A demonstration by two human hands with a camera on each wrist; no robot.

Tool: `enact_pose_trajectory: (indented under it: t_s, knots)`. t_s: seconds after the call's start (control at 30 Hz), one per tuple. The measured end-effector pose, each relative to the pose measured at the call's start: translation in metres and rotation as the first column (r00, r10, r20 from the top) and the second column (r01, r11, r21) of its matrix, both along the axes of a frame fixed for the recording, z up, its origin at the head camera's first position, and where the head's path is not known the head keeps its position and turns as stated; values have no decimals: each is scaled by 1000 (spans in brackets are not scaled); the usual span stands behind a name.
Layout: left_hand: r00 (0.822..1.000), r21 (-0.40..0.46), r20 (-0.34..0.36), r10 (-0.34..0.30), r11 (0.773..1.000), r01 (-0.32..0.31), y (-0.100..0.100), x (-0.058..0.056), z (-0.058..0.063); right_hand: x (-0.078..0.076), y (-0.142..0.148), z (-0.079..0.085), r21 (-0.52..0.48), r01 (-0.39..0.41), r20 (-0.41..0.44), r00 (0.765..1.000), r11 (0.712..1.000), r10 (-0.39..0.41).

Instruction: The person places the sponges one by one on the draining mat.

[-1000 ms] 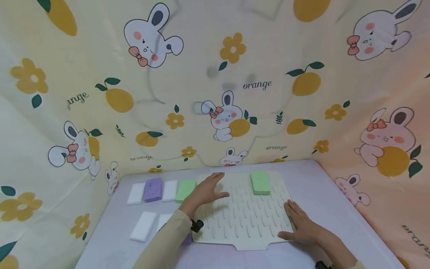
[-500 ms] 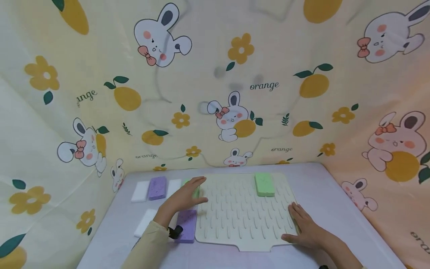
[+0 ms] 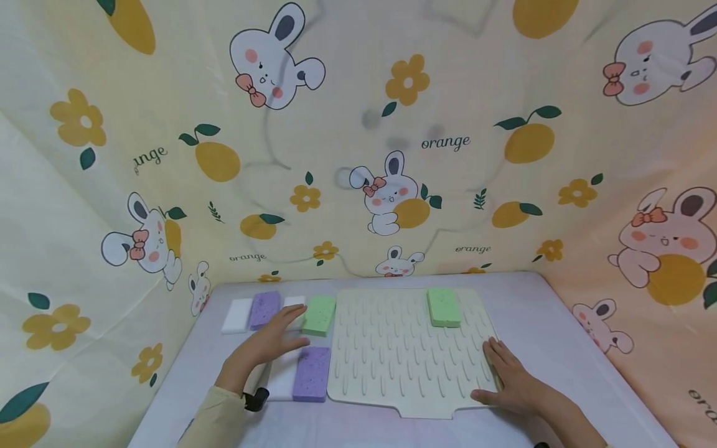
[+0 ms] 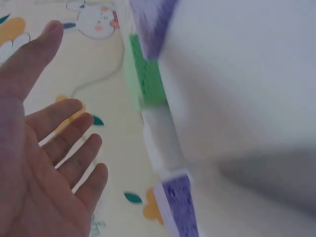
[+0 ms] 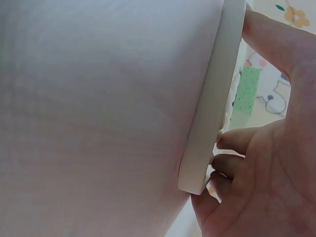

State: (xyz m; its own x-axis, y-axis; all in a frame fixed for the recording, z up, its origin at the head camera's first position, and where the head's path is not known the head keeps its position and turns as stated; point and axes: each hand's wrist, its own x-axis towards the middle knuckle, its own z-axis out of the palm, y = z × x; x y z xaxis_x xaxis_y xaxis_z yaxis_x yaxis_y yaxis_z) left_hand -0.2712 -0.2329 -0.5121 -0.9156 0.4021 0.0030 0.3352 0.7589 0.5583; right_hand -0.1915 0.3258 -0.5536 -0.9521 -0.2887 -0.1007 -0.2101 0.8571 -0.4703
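Note:
My left hand (image 3: pixel 264 344) hovers over the sponges at the table's left, fingers spread and holding nothing; in the left wrist view the palm (image 4: pixel 29 182) shows bare. Under and around it lie a white sponge block (image 3: pixel 282 376), a purple sponge (image 3: pixel 312 373) and, farther back, a green sponge (image 3: pixel 320 315). My right hand (image 3: pixel 512 379) rests on the right edge of a cream board (image 3: pixel 392 392) studded with rows of thin raised prongs. Its thumb and fingertips touch the board's rim (image 5: pixel 210 113). Another green sponge (image 3: pixel 444 307) stands on the board toward the back right.
In the back row on the left are a white block (image 3: pixel 237 316), a purple sponge (image 3: pixel 265 309) and a second white block (image 3: pixel 294 303) partly behind my left fingers. A patterned curtain (image 3: pixel 347 236) rises directly behind the table (image 3: pixel 526 311).
My left hand has moved left from over the board, past the green sponge, to above the white blocks. My right hand has stayed at the board's edge. The view has shifted slightly.

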Motion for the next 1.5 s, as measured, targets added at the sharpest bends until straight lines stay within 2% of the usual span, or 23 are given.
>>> enact_pose_trajectory:
  t_s: [0.27,0.57,0.67,0.9,1.17,1.3,1.5]
  knots:
    - [1000,5,-5,31,1000,-30,-36,13,2,1,0,0,-8,2,3,1000,1000,-2]
    - [997,18,-71,24,1000,-23,-70,26,2,0,2,0,9,9,13,1000,1000,-9]
    - [997,21,-70,30,999,-28,-78,30,3,0,2,1,10,8,7,1000,1000,-8]
    - [997,-31,31,66,997,-65,-93,36,-1,1,1,1,-11,2,-10,1000,1000,-3]
    - [993,-62,89,76,996,-70,-104,40,-9,0,1,1,-14,7,-3,1000,1000,-8]
    - [985,-82,145,88,994,-77,-107,42,-15,-1,0,1,-13,10,3,1000,1000,-10]
    - [970,-50,215,110,994,-102,-108,47,-19,-1,-1,1,-11,6,12,1000,1000,-6]
